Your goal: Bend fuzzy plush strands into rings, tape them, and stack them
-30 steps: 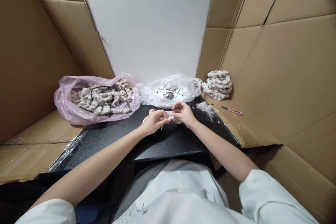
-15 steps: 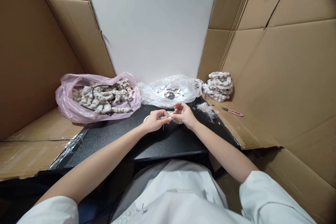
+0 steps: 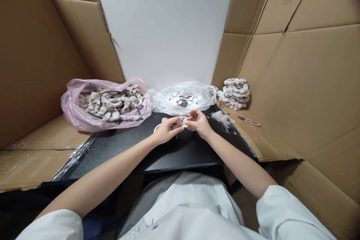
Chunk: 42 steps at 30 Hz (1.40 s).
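Over the dark tabletop (image 3: pixel 123 142) my left hand (image 3: pixel 166 130) and my right hand (image 3: pixel 200 125) meet, both closed on one small fluffy white-and-brown plush piece (image 3: pixel 191 129). Most of that piece is hidden by the fingers. Thumb and forefinger of my left hand pinch its near end, where a thin pale strand hangs down. My right hand pinches the other side, its remaining fingers curled above. A curved white edge (image 3: pixel 156 128) shows beside my left hand; I cannot tell what it belongs to.
A pink plastic bag (image 3: pixel 69 107) of fluffy strips and dark bands lies left. Behind my hands is a clear bag (image 3: pixel 160 101) of small flat pieces. At right are stacked fluffy rings (image 3: pixel 235 93), loose fluff (image 3: pixel 221 118) and pink thread snips (image 3: pixel 250 121). Cardboard walls (image 3: pixel 309 82) flank the table.
My left hand's fingers have shifted slightly at the fluffy piece, with its thumb now laid straighter toward my right hand. Both hands keep their hold. The other things have stayed put.
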Motion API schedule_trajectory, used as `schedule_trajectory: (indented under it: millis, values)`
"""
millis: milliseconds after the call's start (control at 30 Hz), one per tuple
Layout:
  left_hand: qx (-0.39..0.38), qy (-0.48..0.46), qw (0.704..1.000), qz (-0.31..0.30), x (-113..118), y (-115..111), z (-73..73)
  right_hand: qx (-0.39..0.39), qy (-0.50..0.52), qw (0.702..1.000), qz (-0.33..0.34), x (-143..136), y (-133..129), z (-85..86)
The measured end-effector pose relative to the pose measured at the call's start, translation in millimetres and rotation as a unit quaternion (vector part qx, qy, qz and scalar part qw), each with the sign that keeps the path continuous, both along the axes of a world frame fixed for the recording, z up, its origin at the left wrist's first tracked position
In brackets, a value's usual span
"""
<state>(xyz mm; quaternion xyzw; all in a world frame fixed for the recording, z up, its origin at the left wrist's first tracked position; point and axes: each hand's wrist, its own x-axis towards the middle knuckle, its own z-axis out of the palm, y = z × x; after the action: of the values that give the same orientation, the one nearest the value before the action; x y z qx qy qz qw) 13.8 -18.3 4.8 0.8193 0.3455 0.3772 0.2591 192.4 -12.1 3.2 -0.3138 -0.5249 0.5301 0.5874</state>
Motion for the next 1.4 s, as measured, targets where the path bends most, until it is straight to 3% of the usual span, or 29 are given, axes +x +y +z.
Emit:
schedule_trajectory:
  millis: [300, 767, 1000, 1233, 1400]
  values:
    - [0.003, -0.024, 1.0, -0.002, -0.9, -1.3, 0.3, 0.02, -0.004, 1.0, 0.007, 0.3, -1.6, 2.3]
    - [-0.128, -0.104, 0.986, 0.018, 6.8, 6.8, -1.4, 0.051, -0.003, 0.998, 0.03, 0.1, -2.7, -1.1]
    - [-0.165, -0.141, 0.976, -0.025, 9.4, 3.8, 0.6, 0.074, -0.039, 0.996, 0.032, 0.3, -5.2, 2.7]
    - [-0.179, -0.127, 0.976, -0.005, 9.4, 1.9, 2.6, 0.086, -0.058, 0.994, 0.038, 1.6, -3.3, 0.7]
    - [-0.246, -0.174, 0.953, -0.036, 9.9, -0.3, 3.9, 0.146, -0.124, 0.982, 0.01, 2.4, -2.0, 0.1]
